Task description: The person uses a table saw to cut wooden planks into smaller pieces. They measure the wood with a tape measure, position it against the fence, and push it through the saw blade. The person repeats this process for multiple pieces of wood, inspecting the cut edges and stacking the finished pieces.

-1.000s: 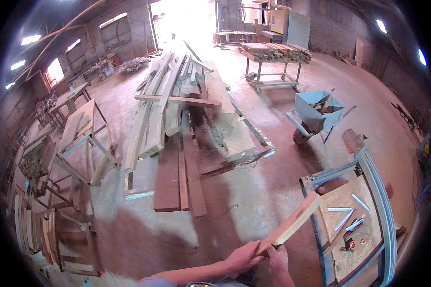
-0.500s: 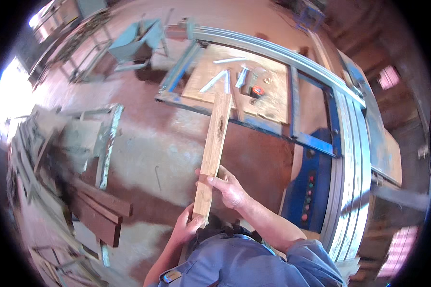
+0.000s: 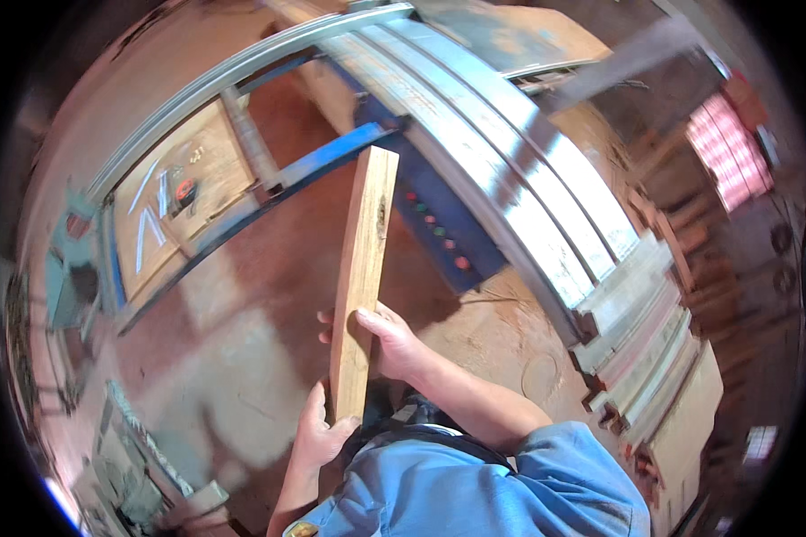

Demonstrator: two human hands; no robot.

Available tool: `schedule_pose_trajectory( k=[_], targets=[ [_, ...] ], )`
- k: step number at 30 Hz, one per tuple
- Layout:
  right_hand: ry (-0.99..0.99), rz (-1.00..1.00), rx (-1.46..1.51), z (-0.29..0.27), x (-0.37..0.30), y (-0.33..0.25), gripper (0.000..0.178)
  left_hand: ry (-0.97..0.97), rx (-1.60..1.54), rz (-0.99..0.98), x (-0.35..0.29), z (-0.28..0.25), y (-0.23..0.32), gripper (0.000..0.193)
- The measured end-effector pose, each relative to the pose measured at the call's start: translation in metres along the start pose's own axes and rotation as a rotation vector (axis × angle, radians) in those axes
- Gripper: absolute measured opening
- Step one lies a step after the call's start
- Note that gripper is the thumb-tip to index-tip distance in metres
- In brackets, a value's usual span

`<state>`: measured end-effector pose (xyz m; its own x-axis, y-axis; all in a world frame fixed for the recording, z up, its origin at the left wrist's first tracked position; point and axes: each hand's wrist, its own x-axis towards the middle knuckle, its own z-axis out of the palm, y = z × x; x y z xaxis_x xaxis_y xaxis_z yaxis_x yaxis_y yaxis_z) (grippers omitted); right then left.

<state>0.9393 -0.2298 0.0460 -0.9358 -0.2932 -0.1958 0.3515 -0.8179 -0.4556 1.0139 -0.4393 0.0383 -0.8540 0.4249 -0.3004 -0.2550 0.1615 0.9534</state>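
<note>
A length of squared wood with a dark knot near its far end is held in front of my body, pointing away from me. My left hand grips its near end, thumb over the edge. Farther up, my right hand is wrapped round it, thumb on top and fingertips showing on the left side. The wood's far end overlaps the blue frame bar of a large machine in view; whether they touch I cannot tell.
A sliding-table machine with a silver grooved top has a blue panel of coloured buttons. Left, a plywood board carries a red-and-black tape measure and a folding rule. Stacked boards lie at right; a wheelbarrow stands far left.
My view has swung to the right, so the machine's silver table now fills the upper middle and the plywood board sits at left. Both hands keep their hold on the wood.
</note>
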Motion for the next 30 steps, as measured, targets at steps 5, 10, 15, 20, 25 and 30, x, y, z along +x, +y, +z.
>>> schedule_pose_trajectory(
  k=[5,10,15,20,25,30],
  targets=[
    [0.132,-0.211,-0.073,-0.023,-0.051,-0.047,0.043,0.040,0.513,0.050,0.026,0.056,0.033,0.076],
    [0.429,-0.361,-0.464,-0.028,-0.092,-0.059,0.049,-0.112,0.442,0.162,0.043,0.074,0.020,0.071],
    [0.678,-0.504,-0.606,-0.028,-0.138,-0.031,0.067,-0.264,0.391,0.316,0.041,0.085,0.002,0.070],
    [1.051,-0.433,-0.644,-0.018,-0.209,0.012,0.062,-0.444,0.541,0.639,0.026,0.104,-0.021,0.069],
    [1.076,-0.362,-0.336,-0.004,-0.279,0.054,0.060,-0.657,0.465,0.808,0.004,0.130,-0.017,0.072],
    [1.075,-0.920,-0.359,0.024,-0.358,0.081,0.048,-0.889,0.141,0.580,-0.045,0.184,-0.023,0.066]
  ],
)
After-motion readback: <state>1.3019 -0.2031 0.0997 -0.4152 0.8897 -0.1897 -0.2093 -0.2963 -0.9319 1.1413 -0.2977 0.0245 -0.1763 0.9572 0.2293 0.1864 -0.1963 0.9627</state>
